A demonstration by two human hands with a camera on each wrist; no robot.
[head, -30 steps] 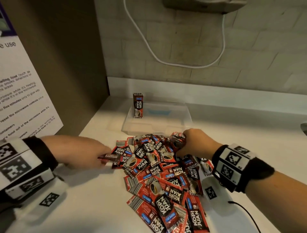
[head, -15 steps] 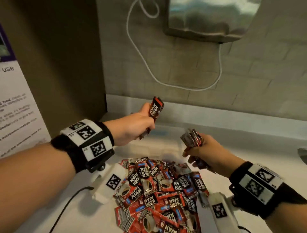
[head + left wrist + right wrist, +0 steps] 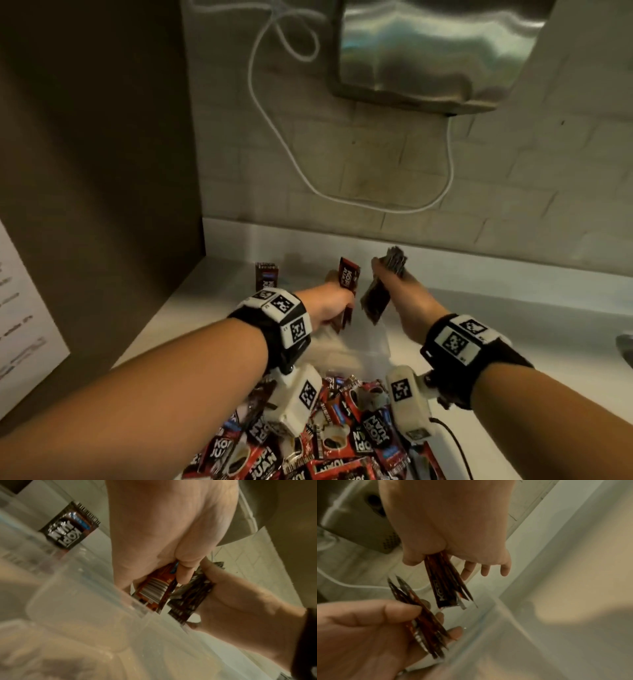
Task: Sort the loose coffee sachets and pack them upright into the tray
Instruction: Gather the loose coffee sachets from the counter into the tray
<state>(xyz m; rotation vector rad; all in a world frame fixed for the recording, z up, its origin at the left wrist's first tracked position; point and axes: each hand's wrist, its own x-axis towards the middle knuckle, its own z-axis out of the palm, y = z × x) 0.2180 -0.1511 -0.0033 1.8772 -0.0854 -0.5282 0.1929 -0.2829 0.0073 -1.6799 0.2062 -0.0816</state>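
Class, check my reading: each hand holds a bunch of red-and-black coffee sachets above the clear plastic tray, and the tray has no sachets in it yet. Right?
Not quite. One red-and-black coffee sachet already stands upright in the clear plastic tray, as the head view shows. The rest holds: the left hand and right hand each grip a bunch above it.

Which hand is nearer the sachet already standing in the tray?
Left. The left hand is just right of the standing sachet; the right hand is farther right, beyond it.
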